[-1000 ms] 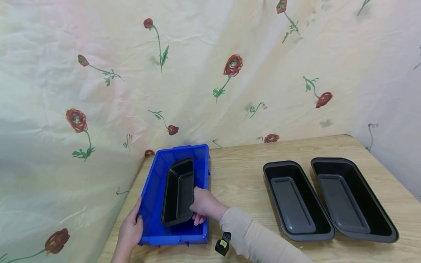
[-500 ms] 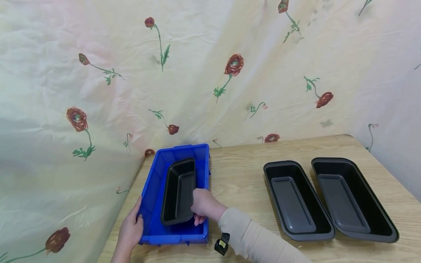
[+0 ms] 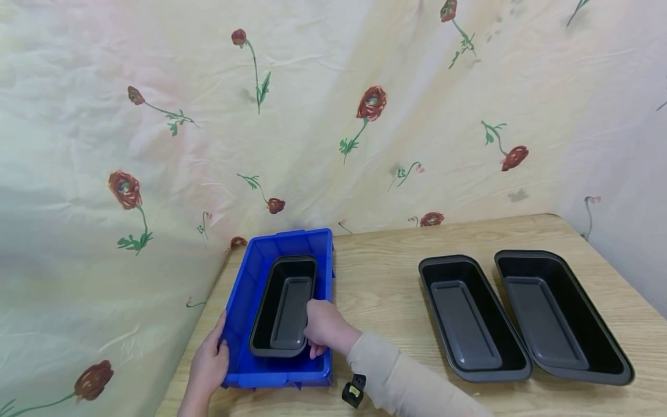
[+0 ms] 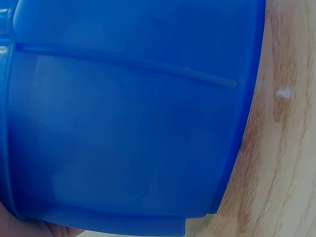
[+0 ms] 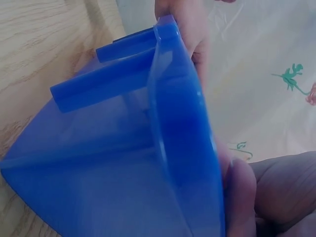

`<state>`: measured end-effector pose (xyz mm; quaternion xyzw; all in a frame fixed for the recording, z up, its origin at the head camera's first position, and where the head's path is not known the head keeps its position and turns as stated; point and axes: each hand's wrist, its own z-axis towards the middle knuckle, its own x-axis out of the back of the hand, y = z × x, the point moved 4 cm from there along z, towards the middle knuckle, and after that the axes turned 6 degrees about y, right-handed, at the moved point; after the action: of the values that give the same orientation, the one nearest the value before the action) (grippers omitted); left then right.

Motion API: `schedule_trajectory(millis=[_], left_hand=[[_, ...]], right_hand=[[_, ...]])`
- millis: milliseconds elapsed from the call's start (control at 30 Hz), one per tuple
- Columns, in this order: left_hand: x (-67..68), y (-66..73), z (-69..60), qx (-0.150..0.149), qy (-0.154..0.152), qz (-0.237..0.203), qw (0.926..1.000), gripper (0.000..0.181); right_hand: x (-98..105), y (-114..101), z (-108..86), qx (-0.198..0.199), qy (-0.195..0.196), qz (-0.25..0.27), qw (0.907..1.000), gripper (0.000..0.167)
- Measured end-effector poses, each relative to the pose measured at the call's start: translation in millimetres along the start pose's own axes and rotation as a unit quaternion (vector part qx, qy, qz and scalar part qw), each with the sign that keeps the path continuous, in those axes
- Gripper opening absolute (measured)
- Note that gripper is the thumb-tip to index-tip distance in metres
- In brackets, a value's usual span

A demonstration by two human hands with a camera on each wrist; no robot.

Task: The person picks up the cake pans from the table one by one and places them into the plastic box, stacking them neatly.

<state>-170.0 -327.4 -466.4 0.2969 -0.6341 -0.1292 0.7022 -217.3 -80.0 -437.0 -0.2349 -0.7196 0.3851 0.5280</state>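
Note:
A dark grey loaf pan lies inside a blue plastic bin, its floor facing up. My right hand reaches over the bin's right wall, and its curled fingers pinch the pan's right rim near the front; the fingertips are hidden in the head view. On the opposite side my left hand grips the bin's left rim near the front corner. The left wrist view is filled by the bin's outer wall. From the right wrist, the bin's rim hides part of the right hand's fingers.
Two more dark loaf pans, a left one and a right one, stand side by side on the wooden table. A flower-patterned cloth hangs behind and to the left. A small black device is by the right wrist.
The loaf pan has tipped from a slant to nearly level inside the bin, its far end shifting right and its near end slightly left. Both hands have stayed almost in place.

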Motion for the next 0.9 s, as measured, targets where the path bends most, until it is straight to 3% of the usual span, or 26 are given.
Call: schedule_trajectory(millis=[133,267,333,633,900], left_hand=[[-3.1,0.5,0.2,0.000,-0.004,-0.004,1.0000,0.063],[-2.9,-1.0,1.0,-0.001,-0.006,0.001,1.0000,0.064],[-2.2,-2.0,1.0,-0.001,-0.006,0.003,1.0000,0.064],[0.3,-3.0,-0.6,0.003,-0.009,0.006,0.9999,0.065],[-0.6,-0.2,0.3,0.011,-0.013,0.009,0.9998,0.064]], right_hand=[[3.5,3.3,-5.6,0.016,0.012,0.025,0.9995,0.008],[6.5,3.7,-13.2,0.052,0.021,0.043,0.9975,0.051],[7.7,3.3,-16.7,0.073,0.022,0.046,0.9960,0.060],[14.9,3.0,-29.8,0.147,0.003,0.086,0.9854,0.053],[34.6,6.8,-50.0,0.194,0.031,0.079,0.9773,0.050]])
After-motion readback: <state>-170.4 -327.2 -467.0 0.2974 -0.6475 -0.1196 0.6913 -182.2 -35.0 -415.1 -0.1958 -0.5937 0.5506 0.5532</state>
